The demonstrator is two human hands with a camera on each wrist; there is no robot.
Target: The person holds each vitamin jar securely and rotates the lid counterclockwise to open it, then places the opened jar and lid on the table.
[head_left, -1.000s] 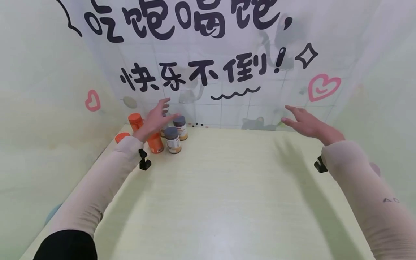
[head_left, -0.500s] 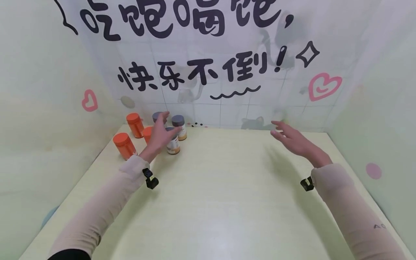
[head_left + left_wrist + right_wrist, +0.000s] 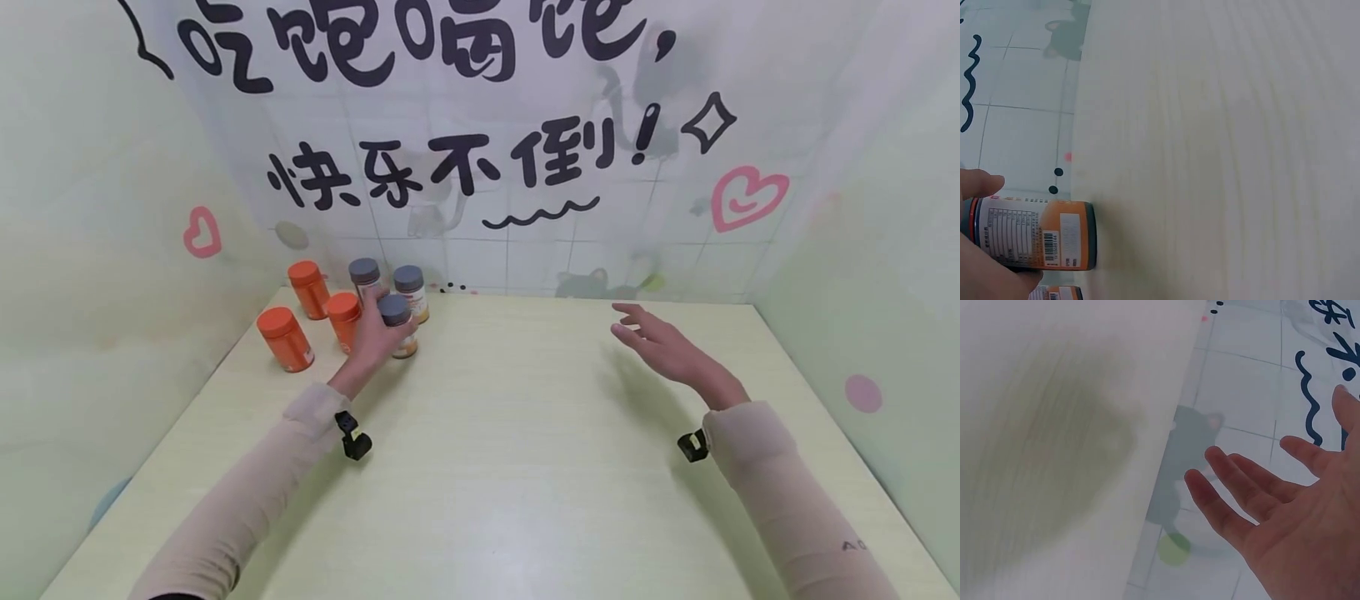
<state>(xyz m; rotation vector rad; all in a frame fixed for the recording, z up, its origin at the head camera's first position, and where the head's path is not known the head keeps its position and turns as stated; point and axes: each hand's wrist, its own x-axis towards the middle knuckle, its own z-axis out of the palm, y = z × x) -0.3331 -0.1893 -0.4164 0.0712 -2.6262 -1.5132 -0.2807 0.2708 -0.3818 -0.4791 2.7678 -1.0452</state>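
Observation:
In the head view my left hand [image 3: 372,342] reaches to the front pill bottle [image 3: 395,312], which has a grey cap and a white and orange label. Thumb and fingers lie on either side of it, near the cap. The left wrist view shows the same pill bottle [image 3: 1038,234] between the digits, its barcode facing the camera and its base close to the tabletop. Two more grey-capped bottles [image 3: 409,282] stand just behind. My right hand [image 3: 663,348] hovers over the table's right side, holding nothing; its fingers are spread and relaxed in the right wrist view.
Three orange bottles [image 3: 286,339] stand left of the left hand, the nearest right beside it. A pale wooden table [image 3: 510,433] spreads out in front, bounded by side walls and a printed white backdrop [image 3: 480,258] at the rear.
The left hand has come down from above the bottles and closed round the front grey-capped one. My right hand has moved down and to the left, still holding nothing.

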